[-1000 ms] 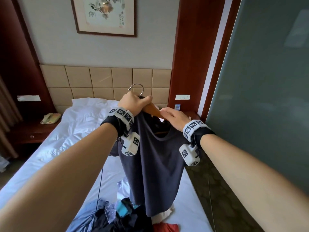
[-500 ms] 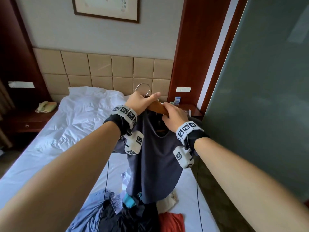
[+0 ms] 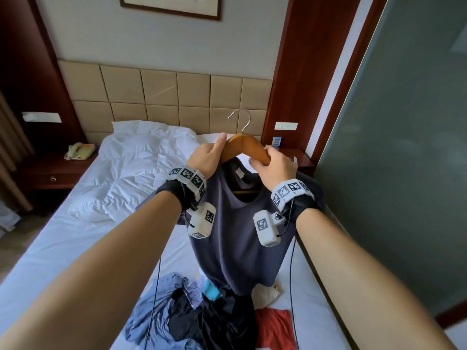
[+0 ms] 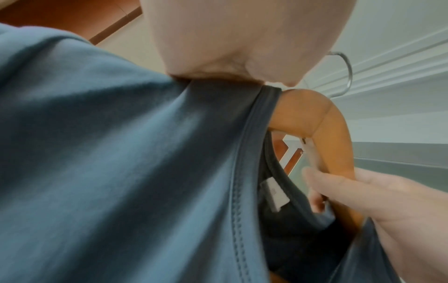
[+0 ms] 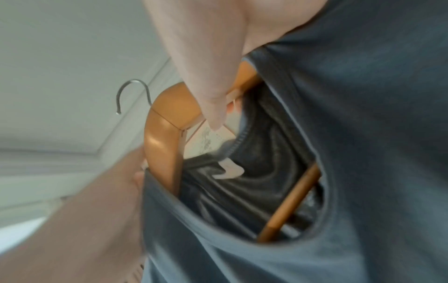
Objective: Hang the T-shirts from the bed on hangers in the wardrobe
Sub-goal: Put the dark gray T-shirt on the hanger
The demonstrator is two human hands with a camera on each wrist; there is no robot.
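Dark blue-grey T-shirt (image 3: 237, 231) on wooden hanger (image 3: 246, 146)

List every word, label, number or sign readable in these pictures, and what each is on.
No text can be read.
Neck label inside the dark T-shirt: too small.
Printed tag by the wooden hanger: blurred.
Framed picture: marks illegible.
Blue card on the nightstand: too small.
Wrist marker squares: patterns, not words.
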